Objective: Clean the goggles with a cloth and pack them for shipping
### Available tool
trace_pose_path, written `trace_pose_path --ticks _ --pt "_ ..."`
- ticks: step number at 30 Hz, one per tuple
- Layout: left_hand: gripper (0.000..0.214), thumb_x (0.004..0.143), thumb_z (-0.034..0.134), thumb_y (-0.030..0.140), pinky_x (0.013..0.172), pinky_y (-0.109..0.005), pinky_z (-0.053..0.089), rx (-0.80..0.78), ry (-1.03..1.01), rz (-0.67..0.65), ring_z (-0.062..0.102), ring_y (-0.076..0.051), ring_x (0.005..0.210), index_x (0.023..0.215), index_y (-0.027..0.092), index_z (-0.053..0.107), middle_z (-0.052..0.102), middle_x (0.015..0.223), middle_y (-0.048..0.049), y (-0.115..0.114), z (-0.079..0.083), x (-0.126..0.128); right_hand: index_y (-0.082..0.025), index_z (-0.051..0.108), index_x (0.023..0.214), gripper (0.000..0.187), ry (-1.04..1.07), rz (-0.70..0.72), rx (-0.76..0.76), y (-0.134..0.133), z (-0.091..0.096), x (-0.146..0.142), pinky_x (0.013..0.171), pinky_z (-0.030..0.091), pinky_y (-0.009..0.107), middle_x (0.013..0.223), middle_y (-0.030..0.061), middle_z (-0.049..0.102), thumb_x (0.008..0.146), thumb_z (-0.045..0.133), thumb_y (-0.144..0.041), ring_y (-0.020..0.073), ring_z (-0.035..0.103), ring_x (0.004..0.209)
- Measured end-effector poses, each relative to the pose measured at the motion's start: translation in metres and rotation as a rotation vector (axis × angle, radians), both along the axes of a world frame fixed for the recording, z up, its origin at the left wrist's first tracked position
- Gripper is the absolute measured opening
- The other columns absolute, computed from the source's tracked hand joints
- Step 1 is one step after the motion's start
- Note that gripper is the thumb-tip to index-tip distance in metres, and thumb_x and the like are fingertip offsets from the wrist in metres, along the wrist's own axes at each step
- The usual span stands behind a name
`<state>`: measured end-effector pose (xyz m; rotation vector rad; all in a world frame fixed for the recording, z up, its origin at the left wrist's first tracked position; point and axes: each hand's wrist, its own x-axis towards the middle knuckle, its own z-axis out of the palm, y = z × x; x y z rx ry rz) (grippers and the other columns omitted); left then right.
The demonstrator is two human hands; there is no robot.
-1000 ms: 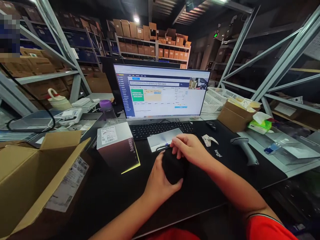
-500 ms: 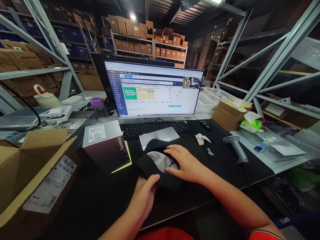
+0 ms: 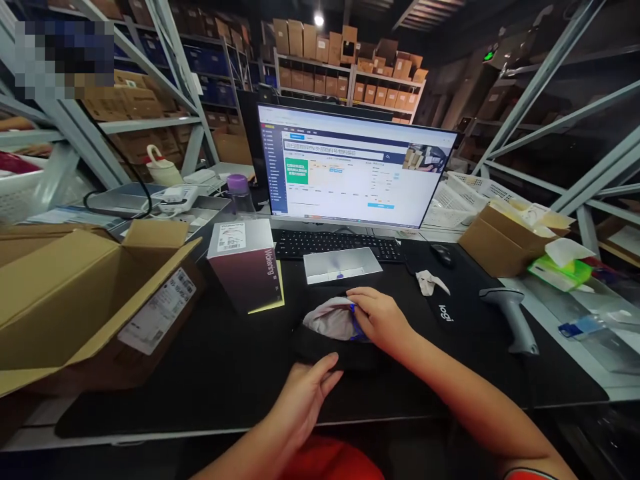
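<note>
A black cloth pouch [image 3: 327, 347] with a pale grey lining and some blue inside lies over the dark desk mat, its mouth facing up. At its near edge my left hand [image 3: 310, 393] is closed, thumb on top and the other fingers partly hidden beneath. My right hand [image 3: 383, 320] grips the right side of the rim, fingertips over the edge by the blue part. Just beyond the pouch rests a flat silvery-white packet [image 3: 343, 265]. To the left stands a tall dark box with a white label [image 3: 245, 267], marked Wakening, with a yellow sheet [image 3: 275, 297] behind it.
An open cardboard carton [image 3: 150, 313] occupies the left side. Behind the packet are a keyboard [image 3: 335, 244] and a lit monitor [image 3: 350, 170]. On the right lie a crumpled tissue [image 3: 431, 283], a mouse [image 3: 442, 255], a scanner [image 3: 515, 317] and a small carton [image 3: 505, 240].
My view has turned left, so the scene sits further right. The pouch and both hands have come nearer to me, uncovering the silvery packet. The pouch's mouth looks flatter, showing more lining.
</note>
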<state>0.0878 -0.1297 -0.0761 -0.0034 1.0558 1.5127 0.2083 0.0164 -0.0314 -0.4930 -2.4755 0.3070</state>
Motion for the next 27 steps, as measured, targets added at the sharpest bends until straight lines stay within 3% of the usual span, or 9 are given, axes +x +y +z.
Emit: trace_pose_path --ticks 5,10,14,17,21,25,27 --pt "0.010 0.077 0.074 0.002 0.082 -0.030 0.061 -0.016 -0.039 0.028 0.074 -0.018 0.078 0.080 0.009 0.068 0.075 0.081 -0.0096 0.019 0.005 0.017 -0.021 0.077 0.090 0.021 0.111 -0.020 -0.097 0.014 0.022 0.007 0.085 0.060 0.035 0.100 0.0081 0.078 0.084 0.059 -0.011 0.0211 0.074 0.092" --pt "0.020 0.082 0.067 -0.002 0.087 -0.030 0.060 -0.039 -0.079 0.066 0.071 -0.013 0.069 0.068 0.010 0.062 0.069 0.067 -0.0050 0.035 0.003 0.032 -0.020 0.076 0.070 0.003 0.126 -0.237 -0.361 0.032 0.054 0.027 0.076 0.059 0.034 0.085 0.0054 0.079 0.069 0.078 -0.018 0.0219 0.074 0.080" --pt "0.019 0.082 0.070 0.002 0.094 -0.031 0.058 -0.060 -0.108 0.075 0.073 -0.015 0.080 0.070 0.011 0.060 0.071 0.076 -0.0076 0.037 -0.002 0.034 -0.015 0.075 0.072 0.023 0.267 -0.296 -0.712 0.054 0.074 0.050 0.060 0.057 0.029 0.080 0.0074 0.078 0.059 0.087 -0.029 0.0190 0.071 0.065" --pt "0.015 0.082 0.072 0.003 0.095 -0.031 0.058 -0.074 -0.118 0.059 0.074 -0.018 0.090 0.075 0.010 0.060 0.072 0.085 -0.0100 0.034 -0.005 0.033 -0.015 0.074 0.077 0.031 0.584 -0.266 -0.798 0.067 0.088 0.059 0.057 0.056 0.027 0.074 0.0042 0.076 0.055 0.090 -0.030 0.0160 0.068 0.060" --pt "0.017 0.082 0.071 0.003 0.098 -0.031 0.057 -0.088 -0.109 0.043 0.073 -0.017 0.091 0.074 0.011 0.058 0.072 0.086 -0.0101 0.033 -0.005 0.035 -0.018 0.073 0.078 0.024 0.816 -0.185 -0.591 0.064 0.110 0.048 0.068 0.060 0.030 0.084 0.0041 0.078 0.060 0.088 -0.025 0.0184 0.073 0.073" --pt "0.016 0.082 0.074 0.009 0.099 -0.029 0.056 -0.048 -0.099 0.038 0.072 -0.018 0.096 0.076 0.011 0.059 0.072 0.087 -0.0094 0.024 0.000 0.034 -0.020 0.074 0.079 0.005 0.686 -0.090 -0.149 0.040 0.127 0.023 0.079 0.061 0.034 0.090 0.0055 0.078 0.076 0.078 -0.019 0.0210 0.074 0.087" --pt "0.016 0.078 0.079 0.012 0.087 -0.027 0.060 -0.012 -0.080 -0.071 0.073 -0.019 0.093 0.084 0.009 0.063 0.073 0.090 -0.0114 0.011 0.002 0.025 -0.022 0.075 0.084 0.009 0.557 -0.010 0.116 0.028 0.126 0.013 0.086 0.061 0.035 0.094 0.0051 0.078 0.083 0.071 -0.014 0.0197 0.074 0.089"
